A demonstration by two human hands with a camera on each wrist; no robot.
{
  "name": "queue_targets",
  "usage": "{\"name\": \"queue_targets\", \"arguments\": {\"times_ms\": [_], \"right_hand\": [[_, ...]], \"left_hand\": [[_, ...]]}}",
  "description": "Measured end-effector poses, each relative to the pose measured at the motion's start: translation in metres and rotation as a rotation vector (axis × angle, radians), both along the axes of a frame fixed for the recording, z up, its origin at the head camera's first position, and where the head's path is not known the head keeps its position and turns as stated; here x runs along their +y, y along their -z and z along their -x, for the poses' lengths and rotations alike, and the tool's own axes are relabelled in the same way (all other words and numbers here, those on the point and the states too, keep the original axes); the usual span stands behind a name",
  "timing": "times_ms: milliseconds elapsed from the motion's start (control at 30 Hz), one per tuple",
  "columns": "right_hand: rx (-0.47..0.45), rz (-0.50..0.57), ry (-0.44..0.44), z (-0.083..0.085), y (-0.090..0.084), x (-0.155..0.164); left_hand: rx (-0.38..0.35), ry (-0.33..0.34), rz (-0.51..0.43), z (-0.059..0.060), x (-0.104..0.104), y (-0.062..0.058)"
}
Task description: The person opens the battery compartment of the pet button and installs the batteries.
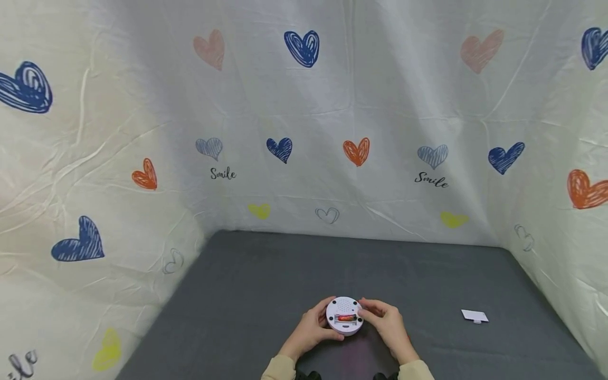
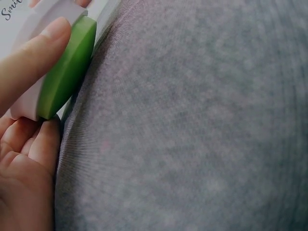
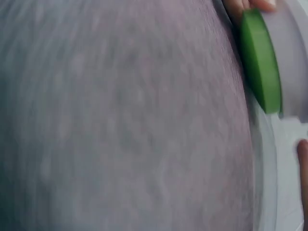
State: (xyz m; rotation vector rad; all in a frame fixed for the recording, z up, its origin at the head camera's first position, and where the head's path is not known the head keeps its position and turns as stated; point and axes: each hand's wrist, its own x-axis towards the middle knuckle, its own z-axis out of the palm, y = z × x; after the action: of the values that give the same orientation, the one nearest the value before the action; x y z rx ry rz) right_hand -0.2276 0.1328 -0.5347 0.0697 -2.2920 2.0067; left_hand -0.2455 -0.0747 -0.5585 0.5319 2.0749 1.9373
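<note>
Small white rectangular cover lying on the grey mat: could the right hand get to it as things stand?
Probably yes. The small white rectangular cover lies alone on the grey mat, on the right hand's side, with bare mat between. But that hand now grips the round white device, so it would have to let go first.

Soft even light; blurred, close wrist views.

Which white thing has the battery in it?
The round white device held in both hands, left hand and right hand. The small white cover lies flat, apart.
</note>
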Motion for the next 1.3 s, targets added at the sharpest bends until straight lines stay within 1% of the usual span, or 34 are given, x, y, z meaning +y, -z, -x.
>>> {"name": "queue_targets", "arguments": {"times_ms": [100, 200, 400, 567, 700, 867, 1033, 1167, 1300], "right_hand": [[-0.063, 0.057, -0.038, 0.0, 0.002, 0.002], [-0.099, 0.096, -0.058, -0.001, 0.004, 0.0], [-0.14, 0.197, -0.038, -0.003, 0.007, -0.007], [-0.169, 0.211, -0.019, -0.004, 0.007, -0.007], [-0.196, 0.179, -0.011, -0.003, 0.003, -0.006], [-0.227, 0.137, -0.026, -0.002, 0.0, -0.006], [-0.221, 0.076, -0.019, -0.001, -0.006, -0.009], [-0.19, -0.018, -0.006, 0.0, -0.011, -0.012], [-0.176, -0.139, 0.022, 0.001, -0.016, -0.014]], "left_hand": [[-0.002, -0.005, -0.001, 0.0, 0.0, 0.0], [0.002, 0.002, -0.008, 0.0, 0.0, 0.001], [0.012, 0.005, -0.009, -0.002, 0.001, 0.002], [0.016, 0.007, -0.016, -0.002, 0.002, 0.003], [0.016, 0.011, -0.021, -0.001, 0.002, 0.003], [0.015, 0.008, -0.019, -0.002, 0.002, 0.003], [0.028, 0.0, -0.011, -0.002, 0.002, 0.003], [0.038, -0.005, 0.0, -0.001, 0.001, 0.004], [0.045, -0.001, 0.0, 0.0, 0.0, 0.005]]}}
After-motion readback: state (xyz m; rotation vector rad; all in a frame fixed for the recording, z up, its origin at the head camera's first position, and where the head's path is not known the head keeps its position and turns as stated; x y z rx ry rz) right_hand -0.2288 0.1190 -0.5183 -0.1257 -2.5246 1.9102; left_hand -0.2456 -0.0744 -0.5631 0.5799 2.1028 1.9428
